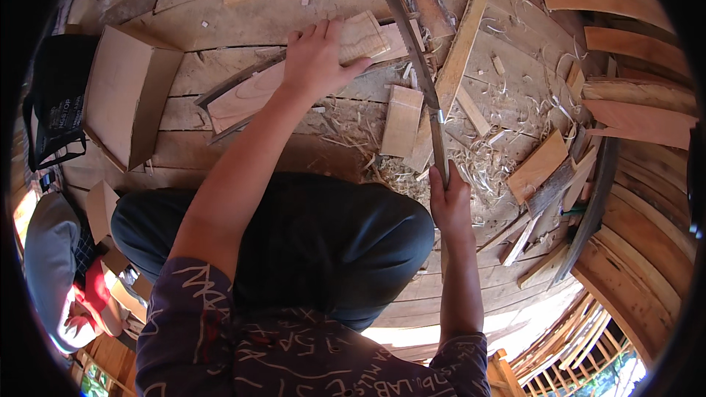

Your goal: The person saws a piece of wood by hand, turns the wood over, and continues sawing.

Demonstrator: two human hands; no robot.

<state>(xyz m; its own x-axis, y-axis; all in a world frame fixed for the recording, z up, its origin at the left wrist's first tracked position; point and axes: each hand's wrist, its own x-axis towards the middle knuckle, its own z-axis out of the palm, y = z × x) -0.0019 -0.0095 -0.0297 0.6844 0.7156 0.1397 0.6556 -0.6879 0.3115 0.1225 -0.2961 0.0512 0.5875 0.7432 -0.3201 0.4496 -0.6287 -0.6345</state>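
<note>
My left hand (315, 51) grips the left end of a pale wooden block (365, 37), fingers over its far side and thumb along the near side. Beneath it lies a long pinkish board (250, 99), slanting across the floor. My right hand (450, 195) is closed around the handle of a long-handled knife (412, 48). Its dark, narrow blade points away from me, just right of the block; whether it touches the wood I cannot tell. A metal collar joins blade and handle. Close to the blade lies a short flat wood piece (402, 121).
Curled shavings (478, 169) cover the plank floor around a long wood strip (465, 40). Offcuts (540, 165) are piled at right beside a curved plank wall (640, 198). A cardboard box (136, 95) and black bag (59, 95) stand at left. Another person (62, 272) sits at lower left.
</note>
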